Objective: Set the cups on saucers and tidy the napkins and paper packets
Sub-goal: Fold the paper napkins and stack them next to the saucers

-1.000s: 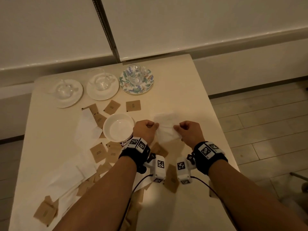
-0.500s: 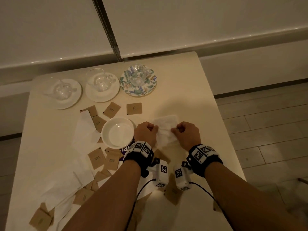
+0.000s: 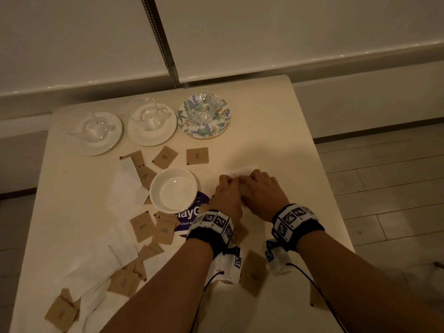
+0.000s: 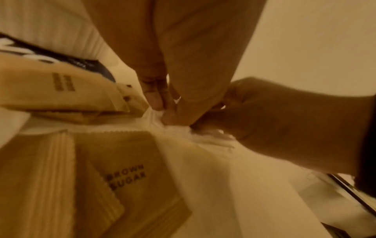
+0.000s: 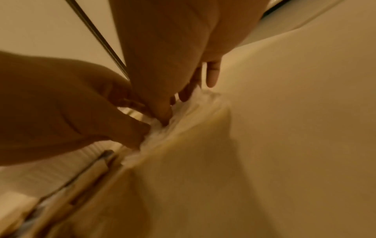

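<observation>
1. Cream-coloured bench (image 3: 276, 121) is standing against a pale wall, carrying tea things and scattered paper under dim, warm light.
2. Along the far edge, three glass cups are sitting on saucers: one on the left white saucer (image 3: 113, 143), one on the middle white saucer (image 3: 165, 137), one on the floral saucer (image 3: 223, 127).
3. An empty white saucer (image 3: 156, 191) is lying near the middle, partly covering a purple printed card (image 3: 189, 216).
4. Left hand (image 3: 227, 197) and right hand (image 3: 260, 188) are working side by side, touching, right of that saucer, both pinching a white napkin (image 3: 242, 170) against the bench; its far edge is showing beyond the knuckles.
5. In the left wrist view, the thumb and fingertips (image 4: 156, 98) are gripping the crumpled napkin.
6. Brown sugar packets (image 3: 141, 225) are lying loose across the left and near parts of the bench.
7. More white napkins (image 3: 127, 188) are lying unfolded among the packets on the left.
</observation>
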A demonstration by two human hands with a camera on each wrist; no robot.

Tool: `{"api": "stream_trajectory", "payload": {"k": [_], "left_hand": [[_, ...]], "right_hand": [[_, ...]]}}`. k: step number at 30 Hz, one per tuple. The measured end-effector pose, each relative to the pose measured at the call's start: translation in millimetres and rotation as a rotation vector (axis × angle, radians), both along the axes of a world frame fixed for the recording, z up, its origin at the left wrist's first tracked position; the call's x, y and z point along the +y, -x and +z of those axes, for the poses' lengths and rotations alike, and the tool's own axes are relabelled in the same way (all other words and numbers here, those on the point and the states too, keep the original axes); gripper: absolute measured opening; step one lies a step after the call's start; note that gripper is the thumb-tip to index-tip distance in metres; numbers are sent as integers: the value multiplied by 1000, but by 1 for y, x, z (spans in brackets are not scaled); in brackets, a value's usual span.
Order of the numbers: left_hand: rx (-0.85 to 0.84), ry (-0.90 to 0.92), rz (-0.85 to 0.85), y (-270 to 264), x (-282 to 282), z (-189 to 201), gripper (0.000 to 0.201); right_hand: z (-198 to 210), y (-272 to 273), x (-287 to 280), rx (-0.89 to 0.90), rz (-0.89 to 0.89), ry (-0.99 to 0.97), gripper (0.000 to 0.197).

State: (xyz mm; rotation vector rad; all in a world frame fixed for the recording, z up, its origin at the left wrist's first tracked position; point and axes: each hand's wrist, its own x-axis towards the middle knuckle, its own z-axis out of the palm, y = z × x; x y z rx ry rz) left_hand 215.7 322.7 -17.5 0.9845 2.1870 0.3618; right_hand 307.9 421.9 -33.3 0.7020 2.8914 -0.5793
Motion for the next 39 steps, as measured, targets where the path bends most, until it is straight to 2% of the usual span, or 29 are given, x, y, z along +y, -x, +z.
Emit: {"api": "stream_trajectory", "payload": {"k": [4, 7, 10, 14, 18, 21, 23, 26, 28, 31, 35, 39], "left_hand": [[12, 44, 21, -3, -2, -7, 72], [20, 66, 25, -3, -2, -10, 79], [-17, 49, 47, -3, -3, -10, 80], [-33, 37, 58, -1, -2, -14, 82], [-23, 70, 44, 2, -4, -24, 85], [0, 58, 53, 1, -6, -26, 82], [17, 45, 56, 0, -4, -25, 76], [-22, 49, 64, 2, -4, -24, 77], [-51, 45, 40, 5, -5, -23, 81], [-48, 24, 19, 6, -5, -16, 78], [-64, -47, -1, 6, -10, -3, 74], [-149, -268, 62, 3, -37, 12, 62]], "right_hand": [[-7, -21, 15, -141, -10, -73, 65], [-3, -25, 20, -105, -63, -112, 67], [-3, -11, 0, -48, 38, -140, 67], [-10, -9, -9, -179, 141, -171, 68], [-21, -34, 13, -321, 55, -103, 70], [-19, -32, 14, -269, 3, -88, 77], [-16, -21, 7, -204, 58, -59, 72], [-20, -17, 2, -263, 136, 12, 62], [-21, -25, 6, -308, 107, 12, 61], [-12, -34, 12, -343, 11, 29, 69], [7, -36, 7, -236, -86, 55, 76], [34, -31, -20, 31, -270, 63, 61]]}}
